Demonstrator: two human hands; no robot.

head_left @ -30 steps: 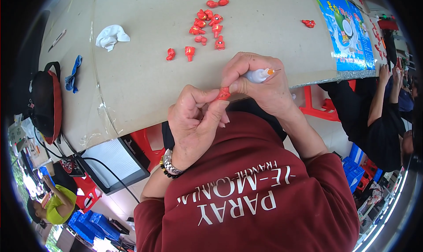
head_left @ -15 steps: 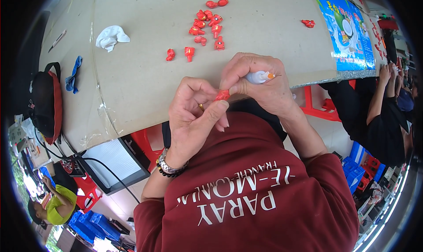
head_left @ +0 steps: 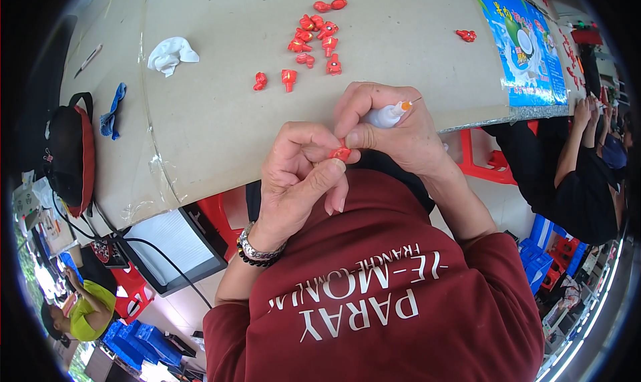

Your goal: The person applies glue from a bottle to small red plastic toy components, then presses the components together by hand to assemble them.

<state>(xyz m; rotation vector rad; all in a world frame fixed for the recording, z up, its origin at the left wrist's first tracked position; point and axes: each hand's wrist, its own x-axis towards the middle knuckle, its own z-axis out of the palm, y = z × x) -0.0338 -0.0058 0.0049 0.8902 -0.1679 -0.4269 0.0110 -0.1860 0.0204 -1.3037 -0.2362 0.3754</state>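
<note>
Between the thumb and fingers of my left hand [head_left: 290, 171], a small glossy red figurine part [head_left: 340, 155] is pinched just in front of my shirt, near the table's edge. My right hand [head_left: 407, 131] meets it from the other side, its thumb and forefinger pressed at the top of the part. Tucked in that same hand is a white squeeze bottle [head_left: 384, 117] with an orange tip and thin needle pointing right. Beyond my hands, several similar red figurine parts [head_left: 329, 45] lie in a loose column on the table.
On the tan tabletop [head_left: 214, 121] are a crumpled white tissue [head_left: 172, 55], a blue cloth strip [head_left: 112, 111], a pen [head_left: 88, 59] and a black-and-red bag [head_left: 73, 158]. One red part [head_left: 466, 35] lies beside a blue printed sheet [head_left: 524, 48]. Co-workers sit at both sides.
My hands have tilted slightly around the red part, which has turned a little in my fingers. The bottle's tip has swung up, and its needle now shows.
</note>
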